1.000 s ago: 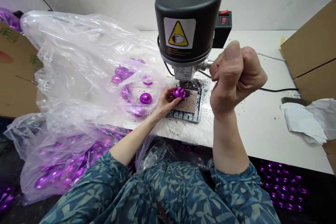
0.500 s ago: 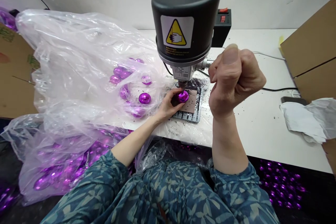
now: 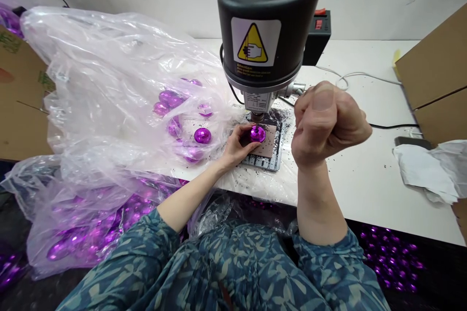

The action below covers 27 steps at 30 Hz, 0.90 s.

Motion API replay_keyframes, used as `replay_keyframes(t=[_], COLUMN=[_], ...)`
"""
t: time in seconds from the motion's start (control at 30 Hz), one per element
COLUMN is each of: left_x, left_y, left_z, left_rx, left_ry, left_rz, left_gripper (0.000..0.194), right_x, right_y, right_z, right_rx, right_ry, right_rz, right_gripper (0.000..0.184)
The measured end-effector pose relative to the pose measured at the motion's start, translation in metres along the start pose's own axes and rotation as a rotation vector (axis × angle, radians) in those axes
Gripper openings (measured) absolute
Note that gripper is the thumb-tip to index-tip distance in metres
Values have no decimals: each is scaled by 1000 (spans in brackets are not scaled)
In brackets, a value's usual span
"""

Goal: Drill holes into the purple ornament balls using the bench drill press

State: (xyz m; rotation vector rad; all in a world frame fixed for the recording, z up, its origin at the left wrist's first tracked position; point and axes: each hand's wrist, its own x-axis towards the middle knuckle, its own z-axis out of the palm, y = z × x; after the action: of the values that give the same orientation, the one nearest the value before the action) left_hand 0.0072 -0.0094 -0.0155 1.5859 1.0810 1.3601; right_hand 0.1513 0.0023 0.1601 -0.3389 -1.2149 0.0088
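Between the thumb and fingers of my left hand [image 3: 239, 146] is a shiny purple faceted ball [image 3: 258, 134]. It rests on a small brown board [image 3: 268, 148] on the metal base [image 3: 276, 160] of a bench drill press [image 3: 266, 24], right below the chuck [image 3: 257, 116]. A dark spot shows on top of the ball. My right hand [image 3: 328, 124] is closed in a fist at the end of the press's feed lever [image 3: 297, 89]; the grip itself is hidden inside the fingers. Dark shavings lie around the base.
Left of the press, a clear plastic bag [image 3: 120, 73] spreads over the table with several purple balls, one ball [image 3: 202, 135] at its opening. More balls fill a bag [image 3: 102, 228] below the edge. Cardboard boxes [image 3: 438, 58] and white paper [image 3: 425, 165] are at right.
My left hand has shifted the ball slightly right, under the chuck, and its dark spot now faces up. My right fist has come down a little with the lever.
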Motion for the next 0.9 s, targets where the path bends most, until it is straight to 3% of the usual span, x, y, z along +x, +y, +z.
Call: replay_keyframes(t=[0.17,0.37,0.7,0.8,0.9], left_x=[0,0,2,2,3], left_y=[0,-2,-4,-5,-6], left_z=[0,1,0,0,1], left_rx=[-23,-32,-21,-23,-12], left_ry=[0,9,16,6,15], left_rz=[-9,-29,-11,9,10], left_gripper=[57,61,63,62,61], right_x=[-10,-19,-29,-16,10], right_y=[5,14,21,11,1], right_z=[-1,-6,-11,-4,7], right_rx=[-119,67,134,87,-16], right_ry=[46,7,-42,20,24], right_rz=[-68,-208,-319,-225,-32], right_gripper=[55,50,48,49,53])
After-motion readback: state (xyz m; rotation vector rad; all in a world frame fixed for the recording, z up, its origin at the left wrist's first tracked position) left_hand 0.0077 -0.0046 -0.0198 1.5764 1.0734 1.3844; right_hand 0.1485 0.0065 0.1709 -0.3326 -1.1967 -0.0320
